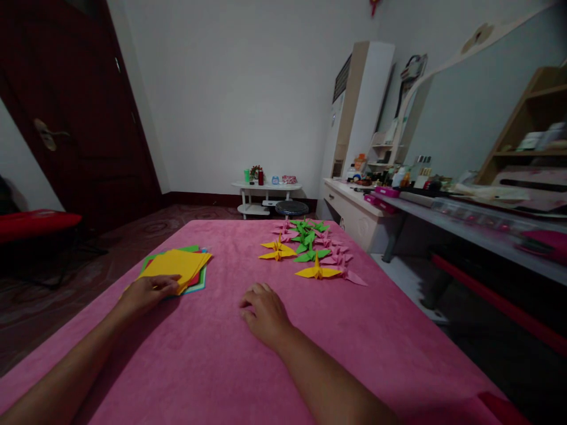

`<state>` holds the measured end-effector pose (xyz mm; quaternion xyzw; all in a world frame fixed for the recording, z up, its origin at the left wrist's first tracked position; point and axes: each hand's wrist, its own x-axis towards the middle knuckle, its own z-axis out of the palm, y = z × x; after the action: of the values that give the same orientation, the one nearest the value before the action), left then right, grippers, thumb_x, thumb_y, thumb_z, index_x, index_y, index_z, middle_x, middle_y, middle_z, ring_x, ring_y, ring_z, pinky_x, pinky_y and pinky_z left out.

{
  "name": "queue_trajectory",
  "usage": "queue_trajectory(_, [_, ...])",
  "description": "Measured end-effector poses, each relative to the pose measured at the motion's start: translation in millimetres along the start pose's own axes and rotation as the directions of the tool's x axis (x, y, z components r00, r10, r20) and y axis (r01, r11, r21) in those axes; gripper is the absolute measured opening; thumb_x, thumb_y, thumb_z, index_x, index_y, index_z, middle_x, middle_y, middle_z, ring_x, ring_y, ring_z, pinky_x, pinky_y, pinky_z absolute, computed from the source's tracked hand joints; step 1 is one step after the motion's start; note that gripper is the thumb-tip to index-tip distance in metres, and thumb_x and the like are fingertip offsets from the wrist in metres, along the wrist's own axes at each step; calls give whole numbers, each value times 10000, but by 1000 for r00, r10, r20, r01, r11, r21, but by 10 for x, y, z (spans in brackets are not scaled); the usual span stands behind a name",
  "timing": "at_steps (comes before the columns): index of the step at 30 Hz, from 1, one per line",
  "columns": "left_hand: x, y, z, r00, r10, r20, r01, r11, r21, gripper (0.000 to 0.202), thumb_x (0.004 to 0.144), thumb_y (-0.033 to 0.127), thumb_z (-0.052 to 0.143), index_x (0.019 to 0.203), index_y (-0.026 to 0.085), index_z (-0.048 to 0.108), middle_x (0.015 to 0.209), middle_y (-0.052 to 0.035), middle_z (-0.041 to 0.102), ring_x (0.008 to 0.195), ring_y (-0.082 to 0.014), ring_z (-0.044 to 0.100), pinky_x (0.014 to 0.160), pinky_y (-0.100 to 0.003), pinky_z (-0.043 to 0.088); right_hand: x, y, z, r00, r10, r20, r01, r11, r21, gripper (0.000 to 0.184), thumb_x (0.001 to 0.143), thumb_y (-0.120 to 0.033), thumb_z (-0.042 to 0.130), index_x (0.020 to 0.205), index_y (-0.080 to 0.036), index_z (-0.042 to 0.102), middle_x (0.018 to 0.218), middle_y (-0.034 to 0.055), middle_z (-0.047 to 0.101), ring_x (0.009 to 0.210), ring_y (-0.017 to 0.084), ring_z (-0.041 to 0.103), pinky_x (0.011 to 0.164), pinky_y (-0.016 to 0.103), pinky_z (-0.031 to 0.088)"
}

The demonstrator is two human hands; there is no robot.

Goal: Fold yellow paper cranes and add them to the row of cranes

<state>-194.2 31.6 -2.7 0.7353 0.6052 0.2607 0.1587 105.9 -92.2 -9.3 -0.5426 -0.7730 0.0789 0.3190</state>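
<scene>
My left hand [148, 293] rests on the near edge of a stack of coloured paper squares [179, 264], yellow on top with red and green sheets below; its fingers lie flat on the paper. My right hand [263, 311] lies palm down on the pink cloth [230, 354] with fingers curled slightly, holding nothing. Several folded paper cranes [310, 251] in yellow, green and pink sit in a group on the far right part of the cloth, well beyond my right hand.
A dark door [75, 118] is at the left. A small white side table [266, 195] and a round stool [291, 208] stand by the far wall. A cluttered desk [443, 206] with shelves runs along the right; a tall white air conditioner [358, 106] stands behind it.
</scene>
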Motion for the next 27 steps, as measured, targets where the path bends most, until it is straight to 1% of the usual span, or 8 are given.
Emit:
queue_trajectory(3, [40, -58, -65, 990, 12, 142, -14, 1000, 12, 377, 674, 556, 526, 785, 250, 716, 1199, 8, 583, 1058, -270, 559, 863, -302, 435, -1, 5, 3, 1000, 4, 9, -4, 1000, 0, 128, 729, -163, 583, 832, -227, 623, 892, 12, 552, 907, 162, 461, 783, 270, 353])
queue_trajectory(7, [31, -39, -77, 993, -4, 116, -3, 998, 56, 354, 680, 525, 520, 792, 251, 714, 1184, 18, 594, 1023, -266, 577, 805, -281, 457, 3, 10, 2, 1000, -3, 10, 3, 1000, 4, 134, 729, -156, 578, 834, -226, 622, 892, 11, 551, 905, 160, 461, 779, 267, 354])
queue_trajectory(12, [-59, 79, -23, 1000, -28, 10, 26, 993, 118, 308, 719, 450, 486, 798, 248, 704, 1119, 17, 638, 957, -248, 603, 761, -281, 460, 7, -16, -25, 1000, 12, 15, -12, 1000, -11, 128, 731, -160, 579, 831, -226, 624, 890, 11, 555, 902, 166, 471, 776, 269, 357])
queue_trajectory(16, [-165, 199, -34, 954, -108, -280, 123, 992, 35, 396, 775, 430, 431, 951, 159, 659, 991, -70, 678, 900, -237, 616, 777, -305, 463, 15, -24, -17, 999, 17, 38, -17, 1000, -8, 112, 734, -168, 580, 820, -226, 623, 890, 17, 557, 920, 175, 481, 793, 280, 366])
queue_trajectory(18, [-246, 323, -39, 904, -7, -428, 2, 1000, -11, 356, 796, 390, 417, 946, 150, 633, 1039, -77, 652, 905, -207, 610, 786, -290, 470, 27, -18, -3, 999, 22, 30, -23, 1000, 19, 116, 732, -151, 573, 816, -221, 613, 894, 20, 556, 924, 176, 493, 805, 285, 376])
queue_trajectory(20, [-349, 517, 6, 852, 241, -465, -259, 966, 26, 260, 797, 332, 443, 873, 157, 619, 1042, -77, 639, 959, -187, 587, 844, -279, 454, 43, -14, -3, 996, 89, -28, -87, 994, 72, 223, 726, -109, 552, 913, -223, 591, 945, 28, 548, 899, 164, 517, 803, 286, 399])
queue_trajectory(24, [-614, 1040, 286, 763, 591, -262, -607, 795, 23, 166, 813, 199, 441, 876, 172, 592, 932, -76, 642, 874, -151, 596, 779, -257, 471, 53, -44, -112, 972, 90, -219, -81, 995, 52, 709, 641, -144, 660, 1281, -276, 384, 1317, 67, 360, 1199, 239, 362, 949, 386, 350])
queue_trajectory(27, [-825, 1375, 502, 690, 712, -128, -717, 697, 9, 169, 817, 182, 447, 898, 179, 595, 906, -80, 639, 797, -139, 602, 699, -238, 472, 35, -65, -260, 972, -31, -232, 27, 999, -18, 736, 634, -68, 631, 1287, -313, 399, 1419, 33, 239, 1296, 243, 221, 1012, 437, 287])
